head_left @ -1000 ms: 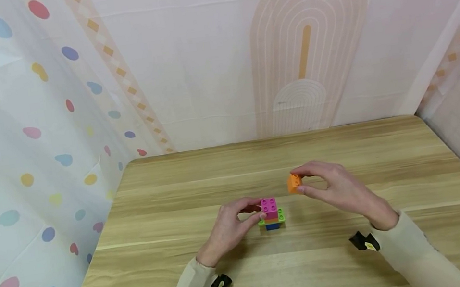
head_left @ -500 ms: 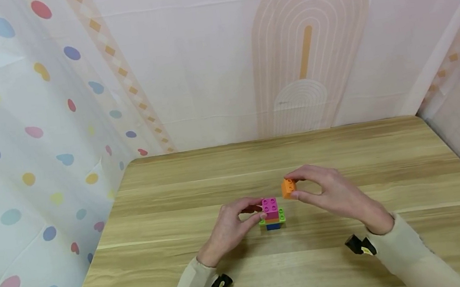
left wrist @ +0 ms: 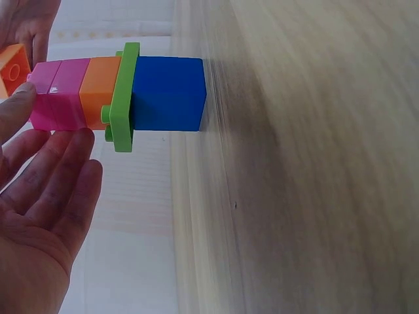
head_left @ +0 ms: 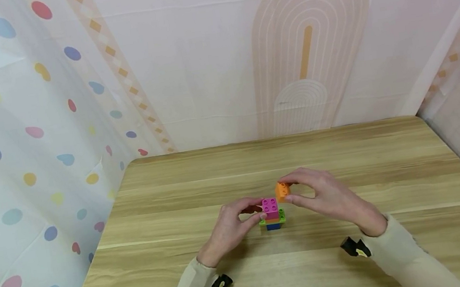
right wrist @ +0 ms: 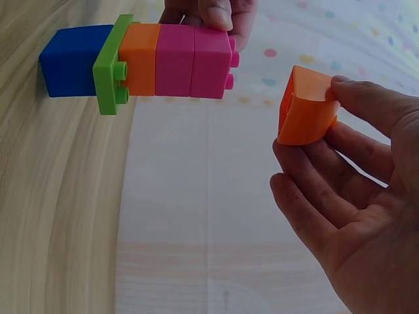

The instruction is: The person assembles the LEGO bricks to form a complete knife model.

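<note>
A tower of toy building bricks stands upright on the table: a blue brick (left wrist: 169,93) at the bottom, a green plate (left wrist: 123,98) over it, then an orange brick (left wrist: 99,84) and pink bricks (head_left: 270,206) on top. My left hand (head_left: 228,226) grips the pink top between thumb and fingers from the left. In my right hand (head_left: 328,196) an orange brick with a curved side (right wrist: 308,108) is pinched by thumb and fingertips. This brick hangs just above and right of the tower, apart from it, its hollow underside partly showing in the right wrist view.
The wooden table (head_left: 166,186) has its back edge against a pale curtain (head_left: 203,69) with a printed arch. A dotted curtain (head_left: 35,188) hangs along the left side. Black wrist cameras (head_left: 355,246) sit at both sleeves.
My right hand has moved left and slightly toward me with the orange brick, bringing it closer to the tower. My left hand and the tower have stayed in place.
</note>
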Demonstrator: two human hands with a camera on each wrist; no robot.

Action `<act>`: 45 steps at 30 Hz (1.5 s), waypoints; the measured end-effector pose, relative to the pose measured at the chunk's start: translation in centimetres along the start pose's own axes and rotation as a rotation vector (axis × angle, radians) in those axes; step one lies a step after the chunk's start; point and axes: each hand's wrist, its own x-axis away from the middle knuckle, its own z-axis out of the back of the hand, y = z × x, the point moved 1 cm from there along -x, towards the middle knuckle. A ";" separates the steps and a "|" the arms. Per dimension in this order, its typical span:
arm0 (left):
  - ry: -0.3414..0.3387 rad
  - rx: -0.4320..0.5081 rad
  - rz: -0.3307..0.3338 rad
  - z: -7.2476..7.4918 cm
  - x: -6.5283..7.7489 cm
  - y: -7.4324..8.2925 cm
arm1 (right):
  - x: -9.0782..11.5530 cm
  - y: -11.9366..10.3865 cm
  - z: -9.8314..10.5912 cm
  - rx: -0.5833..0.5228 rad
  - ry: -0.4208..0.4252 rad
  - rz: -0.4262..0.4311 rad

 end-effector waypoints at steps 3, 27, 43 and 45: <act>0.000 0.008 -0.004 0.0 0.0 0.0 | -0.1 -0.2 -0.2 0.001 -0.006 0.000; 0.006 0.000 -0.037 0.0 0.0 -0.2 | -1.3 -0.2 -2.3 -0.042 -0.043 0.050; -0.001 0.003 -0.025 0.0 0.0 -0.2 | -1.7 -0.3 -3.0 -0.025 -0.119 0.025; -0.001 0.001 -0.030 0.0 0.0 -0.2 | -1.7 -0.3 -3.0 -0.019 -0.123 0.021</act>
